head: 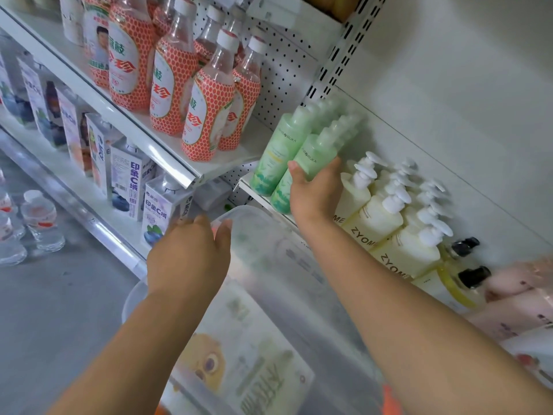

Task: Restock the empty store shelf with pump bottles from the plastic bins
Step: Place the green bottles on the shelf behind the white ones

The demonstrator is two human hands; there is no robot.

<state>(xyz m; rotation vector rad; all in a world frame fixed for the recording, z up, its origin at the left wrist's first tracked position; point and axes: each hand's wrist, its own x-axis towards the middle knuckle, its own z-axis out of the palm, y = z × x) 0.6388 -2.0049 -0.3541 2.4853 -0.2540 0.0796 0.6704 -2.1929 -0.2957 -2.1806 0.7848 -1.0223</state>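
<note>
Head view: looking down a tilted store aisle, with both arms reaching forward.
Right hand [314,190]: fingers and thumb wrap around the lower body of the front green pump bottle [318,152], clamped on it from the right.
Green pump bottle: it stands at the front of the shelf [249,187], touching a second row of green bottles [278,148] on its left. More green bottles are lined up behind it.
Left hand [191,253]: its fingers curl over the near rim of the clear plastic bin [269,295], which is held just below the shelf.
Neighbours: cream ZYOME pump bottles [380,217] stand just to the right, close to the right hand's knuckles.
Bin contents: too blurred through the wall to tell.
Step in hand: probably seating or straightening this bottle in its row, with much of the shelf already stocked.
Next move: let go without rocking the bottle, and draw the hand back clear of the cream pumps. Then go back to the bin if any bottles remain.
</note>
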